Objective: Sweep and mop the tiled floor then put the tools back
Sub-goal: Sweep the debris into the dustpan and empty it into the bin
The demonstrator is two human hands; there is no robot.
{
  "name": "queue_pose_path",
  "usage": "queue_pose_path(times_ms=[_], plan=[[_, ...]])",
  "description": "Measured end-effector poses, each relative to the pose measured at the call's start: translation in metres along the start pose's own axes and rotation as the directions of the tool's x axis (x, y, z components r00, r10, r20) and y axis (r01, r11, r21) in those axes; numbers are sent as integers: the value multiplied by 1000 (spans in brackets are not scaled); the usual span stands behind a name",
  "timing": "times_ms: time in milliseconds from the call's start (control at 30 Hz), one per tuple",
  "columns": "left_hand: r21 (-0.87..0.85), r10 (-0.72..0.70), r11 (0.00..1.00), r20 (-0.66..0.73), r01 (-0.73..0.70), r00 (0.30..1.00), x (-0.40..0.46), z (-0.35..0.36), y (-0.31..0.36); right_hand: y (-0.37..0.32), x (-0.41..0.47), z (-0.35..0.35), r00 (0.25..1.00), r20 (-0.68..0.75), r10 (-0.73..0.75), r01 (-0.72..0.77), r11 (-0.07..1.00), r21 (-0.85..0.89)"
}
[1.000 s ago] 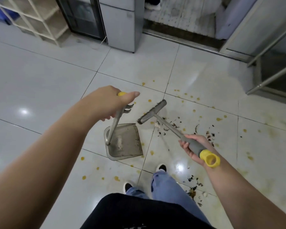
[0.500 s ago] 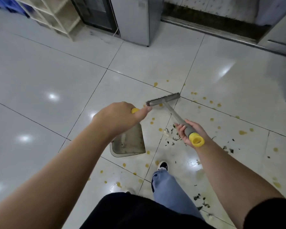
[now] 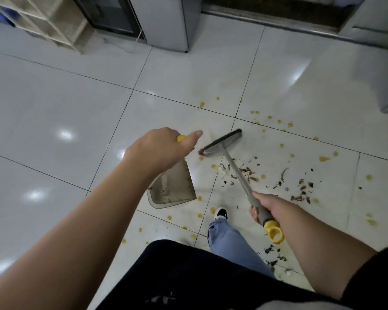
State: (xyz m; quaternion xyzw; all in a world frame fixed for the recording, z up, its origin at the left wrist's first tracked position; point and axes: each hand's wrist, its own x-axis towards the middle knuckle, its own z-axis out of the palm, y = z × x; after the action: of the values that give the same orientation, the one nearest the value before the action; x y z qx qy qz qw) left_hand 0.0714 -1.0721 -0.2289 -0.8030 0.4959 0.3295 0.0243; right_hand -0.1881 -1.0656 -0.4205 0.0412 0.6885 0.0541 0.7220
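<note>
My left hand [image 3: 161, 148] grips the yellow-tipped handle of a grey dustpan [image 3: 173, 189], whose pan sits on the white tiled floor [image 3: 54, 108] below the hand. My right hand [image 3: 267, 204] holds the grey handle of a small broom [image 3: 235, 168] just above its yellow end cap. The broom head [image 3: 222, 143] rests on the floor to the right of my left thumb. Dark debris scraps [image 3: 300, 186] and yellow spots [image 3: 324, 158] are scattered on the tiles right of the broom.
A grey cabinet [image 3: 166, 21] and a dark glass-fronted unit [image 3: 108, 14] stand at the back, with a beige shelf rack [image 3: 47, 23] to the left. A metal door threshold [image 3: 278, 19] runs along the back right. My shoe [image 3: 221, 213] and jeans leg [image 3: 231, 247] are below the dustpan.
The broom head has swung right and farther from the dustpan. My right hand has dropped lower and nearer to me. The view has tilted further down toward the floor.
</note>
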Motion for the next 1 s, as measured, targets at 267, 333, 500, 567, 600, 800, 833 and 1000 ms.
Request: queue_pose_path(times_ms=[267, 333, 500, 567, 600, 800, 833, 1000], plan=[[5, 142, 990, -31, -142, 989, -45, 18, -33, 128, -3, -43, 985, -155, 76, -71, 997, 37], [16, 175, 985, -42, -174, 984, -59, 23, -45, 158, -1, -44, 979, -191, 66, -57, 997, 51], [36, 202, 979, -60, -200, 978, -84, 39, -71, 202, -4, -21, 949, -292, -122, 80, 985, -151], [0, 200, 980, -78, -201, 977, -89, 39, -76, 213, -9, -8, 924, -277, -262, 178, 939, -293], [-25, 190, 981, -81, -193, 978, -91, 39, -77, 219, -12, -3, 910, -268, -315, 220, 917, -332], [-55, 158, 985, -99, -164, 982, -100, 43, -78, 200, -22, 12, 923, -137, -360, 324, 918, -229], [-62, 152, 985, -97, -158, 984, -102, 44, -76, 186, -25, 14, 935, -114, -335, 316, 936, -157], [-53, 137, 989, -72, -141, 988, -107, 51, -62, 126, -24, 11, 974, -79, -213, 208, 976, -68]])
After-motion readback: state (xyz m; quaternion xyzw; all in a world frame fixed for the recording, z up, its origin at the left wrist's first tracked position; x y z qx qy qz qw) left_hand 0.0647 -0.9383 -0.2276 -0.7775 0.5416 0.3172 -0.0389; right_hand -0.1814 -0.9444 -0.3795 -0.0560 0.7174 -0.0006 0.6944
